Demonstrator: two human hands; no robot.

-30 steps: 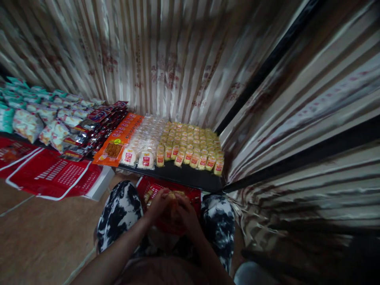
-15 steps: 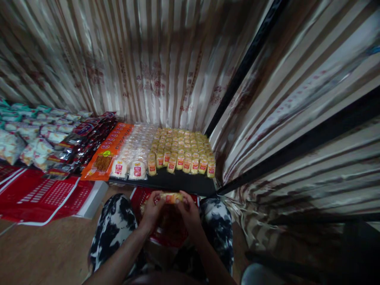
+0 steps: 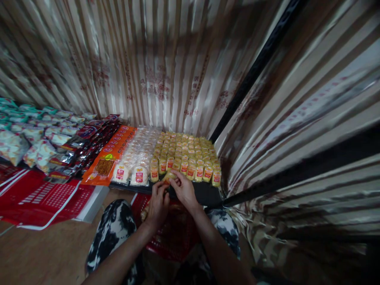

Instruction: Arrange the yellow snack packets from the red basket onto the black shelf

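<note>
A small yellow wrapped snack [image 3: 170, 176] with a red-orange label is held over the front edge of the dark shelf [image 3: 204, 193]. My right hand [image 3: 184, 191] pinches its upper right side. Curled fingers of my left hand [image 3: 159, 201] close on its lower left end, partly hiding it. Just behind it stand rows of similar yellow wrapped snacks [image 3: 190, 171], several of them with labels facing me. Below my hands, between my knees, is a red basket [image 3: 178, 241], its contents dark and mostly hidden by my arms.
Left of the yellow rows lie clear-wrapped white snacks [image 3: 139, 175], an orange bag [image 3: 103, 166], dark red packets [image 3: 86, 136] and white bags [image 3: 38, 152]. A red and white basket [image 3: 56, 198] stands at the left. Black metal posts [image 3: 252, 75] and a striped curtain [image 3: 166, 47] bound the shelf.
Both hands have moved forward from above the red basket to the shelf's front edge, carrying the wrapped snack. It has turned from lying crosswise to a slanted position.
</note>
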